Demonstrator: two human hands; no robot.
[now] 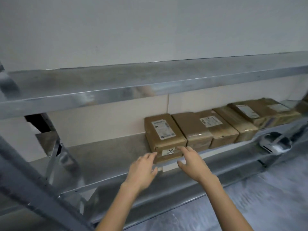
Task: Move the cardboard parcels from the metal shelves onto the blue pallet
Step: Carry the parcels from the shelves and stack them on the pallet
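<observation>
A row of several brown cardboard parcels lies on the middle metal shelf (pixel 103 157), running from the centre to the right. The leftmost parcel (pixel 164 135) has a white label on top and a small "705" sticker on its front. My left hand (pixel 144 169) reaches out with straight fingers, its fingertips at the parcel's front left corner. My right hand (pixel 193 161) is spread open just in front of the parcel's front right corner. Neither hand grips the parcel. The blue pallet is not in view.
An upper metal shelf (pixel 116 84) with nothing on it overhangs the parcels. A slanted grey upright (pixel 30 184) crosses the lower left. A white and grey device (pixel 273 144) sits beyond the shelf edge at the right. The grey floor (pixel 250 205) shows at the lower right.
</observation>
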